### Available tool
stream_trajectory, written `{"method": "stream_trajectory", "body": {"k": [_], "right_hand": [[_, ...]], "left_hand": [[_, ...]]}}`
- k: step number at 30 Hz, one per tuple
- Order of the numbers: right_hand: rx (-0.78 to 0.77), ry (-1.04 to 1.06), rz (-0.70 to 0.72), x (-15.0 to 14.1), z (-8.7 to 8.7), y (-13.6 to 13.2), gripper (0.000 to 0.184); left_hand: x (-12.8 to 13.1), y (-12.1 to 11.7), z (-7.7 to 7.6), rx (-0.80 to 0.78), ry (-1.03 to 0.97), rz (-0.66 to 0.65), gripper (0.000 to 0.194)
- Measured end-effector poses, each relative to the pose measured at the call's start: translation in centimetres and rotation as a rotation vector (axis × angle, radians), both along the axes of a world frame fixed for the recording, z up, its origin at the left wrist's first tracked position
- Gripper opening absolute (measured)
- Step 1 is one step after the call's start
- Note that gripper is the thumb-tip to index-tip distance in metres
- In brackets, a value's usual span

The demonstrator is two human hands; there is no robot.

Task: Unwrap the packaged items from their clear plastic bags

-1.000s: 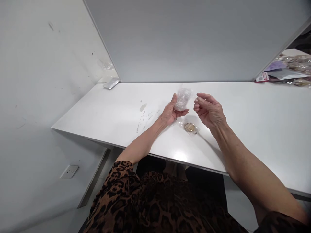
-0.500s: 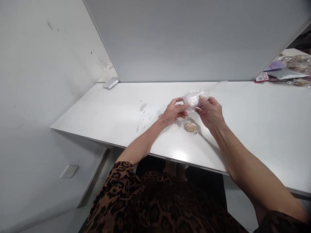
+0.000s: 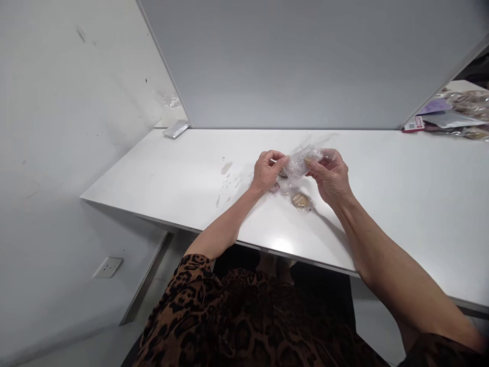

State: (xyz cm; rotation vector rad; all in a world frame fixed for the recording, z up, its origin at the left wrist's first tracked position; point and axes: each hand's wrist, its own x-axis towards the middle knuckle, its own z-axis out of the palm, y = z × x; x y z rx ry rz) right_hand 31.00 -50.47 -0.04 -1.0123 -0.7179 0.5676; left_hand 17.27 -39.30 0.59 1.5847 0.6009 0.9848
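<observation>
A crumpled clear plastic bag [image 3: 300,162] is stretched between my two hands above the white table. My left hand [image 3: 267,171] pinches its left edge between thumb and fingers. On the other side, my right hand [image 3: 329,172] grips the bag with the thumb pressed on top. Just below, a round golden-brown item in clear wrapping [image 3: 301,200] lies on the table. A smaller reddish wrapped item [image 3: 274,188] shows beside my left wrist, partly hidden. A dark wrapped piece [image 3: 282,173] peeks out by my left fingertips; its kind is unclear.
The white table [image 3: 153,178] runs along a grey upright panel [image 3: 286,66]. A flat silvery packet [image 3: 176,129] lies at the back left corner. Several plastic-wrapped goods [image 3: 458,112] are piled at the far right. A wall socket [image 3: 108,267] sits low on the left.
My left fingers have shifted up and closed in on the bag's left edge. The bag has been turned and crumpled, and the reddish and dark wrapped items now show more.
</observation>
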Motion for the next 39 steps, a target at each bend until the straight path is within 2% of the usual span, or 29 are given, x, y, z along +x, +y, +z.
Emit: {"method": "stream_trajectory", "body": {"k": [2, 4, 10, 12, 15, 18, 22, 26, 30, 32, 35, 39], "right_hand": [[-0.016, 0.026, 0.017, 0.1, 0.0, 0.0, 0.057], [-0.042, 0.059, 0.040, 0.3, -0.1, 0.0, 0.055], [-0.074, 0.220, 0.115, -0.2, 0.3, 0.0, 0.055], [-0.116, 0.270, 0.165, -0.6, 0.5, -0.1, 0.055], [-0.167, 0.337, 0.244, -1.2, 0.7, -0.2, 0.058], [-0.204, 0.388, 0.257, -1.5, 0.6, -0.1, 0.057], [-0.254, 0.451, 0.226, -1.4, 0.3, 0.2, 0.053], [-0.158, 0.521, 0.170, -1.1, 0.5, 0.2, 0.043], [0.003, 0.572, 0.173, -0.7, 1.2, -0.4, 0.030], [0.042, 0.596, 0.177, -0.7, 1.5, -0.7, 0.030], [-0.025, 0.609, 0.155, -0.7, 1.6, -0.9, 0.043], [-0.239, 0.536, 0.114, -0.8, 1.0, -0.3, 0.047]], "left_hand": [[0.0, -0.1, 0.3, 0.003, -0.030, 0.035, 0.025], [-0.1, -0.4, 0.7, -0.064, -0.073, 0.050, 0.025], [-0.1, -1.0, 1.5, -0.540, -0.216, 0.013, 0.030], [-0.2, -1.3, 1.8, -0.638, -0.252, -0.010, 0.033], [-0.4, -1.8, 2.2, -0.600, -0.287, -0.041, 0.027], [-0.6, -2.1, 2.7, -0.545, -0.320, -0.086, 0.021], [-0.8, -1.4, 3.3, -0.624, -0.413, -0.084, 0.022], [-1.1, -0.2, 3.9, -0.770, -0.511, 0.011, 0.027], [-1.1, 0.4, 4.0, -0.883, -0.507, 0.150, 0.030], [-1.1, 0.6, 3.8, -0.912, -0.506, 0.184, 0.030], [-1.2, 1.0, 3.6, -0.893, -0.531, 0.187, 0.029], [-1.5, 1.8, 3.6, -0.823, -0.581, 0.215, 0.025]]}}
